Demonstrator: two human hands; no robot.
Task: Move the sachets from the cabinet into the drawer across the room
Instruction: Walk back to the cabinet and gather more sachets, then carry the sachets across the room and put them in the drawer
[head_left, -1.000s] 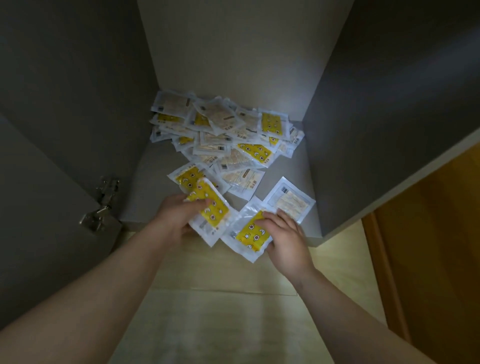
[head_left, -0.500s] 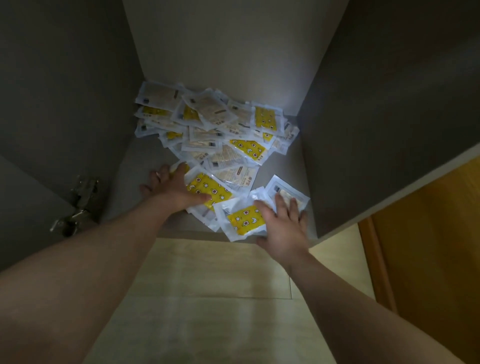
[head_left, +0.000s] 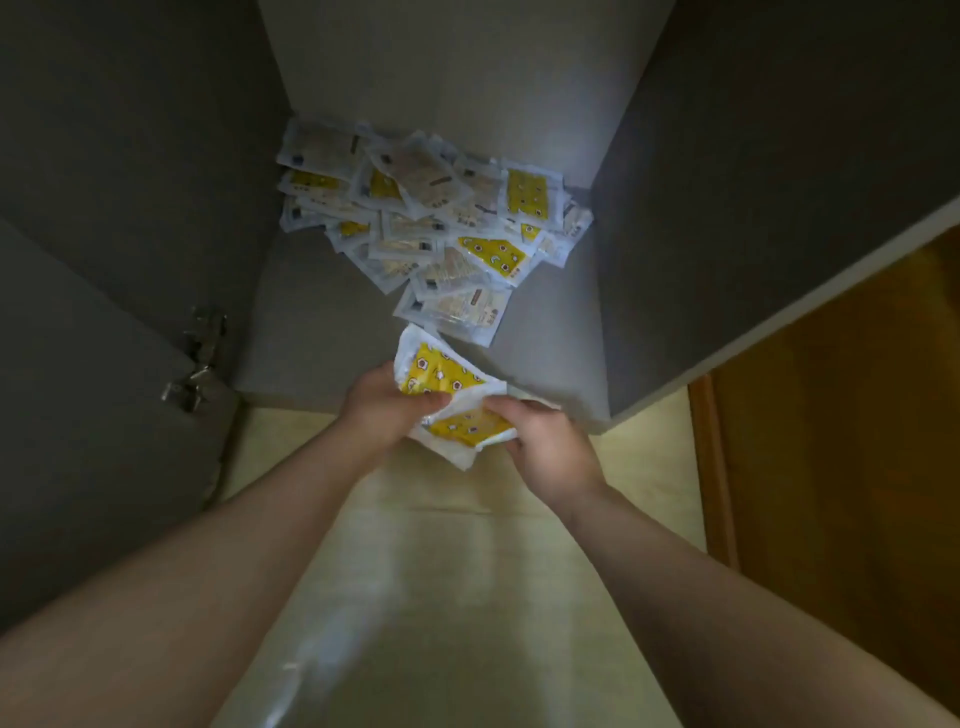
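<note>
So at this point I had a small bundle of sachets (head_left: 441, 375) held between both hands, right at the front lip of the cabinet shelf (head_left: 311, 322). My left hand (head_left: 387, 410) had its thumb curled over the top yellow one, with the fingers tucked underneath. My right hand (head_left: 550, 447) was pinching the lower packet by its right edge, fingers curled round it. Neither hand was free, basically.

What mattered for the next move: the pile (head_left: 431, 223) lay straight ahead of my fingers, further back toward the cabinet's rear wall. The closest loose sachet (head_left: 457, 312) sat just behind the bundle, long side running roughly left to right, and my left hand was a bit nearer to it than my right. The top packet in my grip was tilted, long axis going from upper left to lower right. The drawer wasn't in view at all, so I figured a carry came next unless I scooped up more first.

Labels: yellow panels with little icons, and pale packets with dark barcode-ish patches. Couldn't read a single word, too blurry.
</note>
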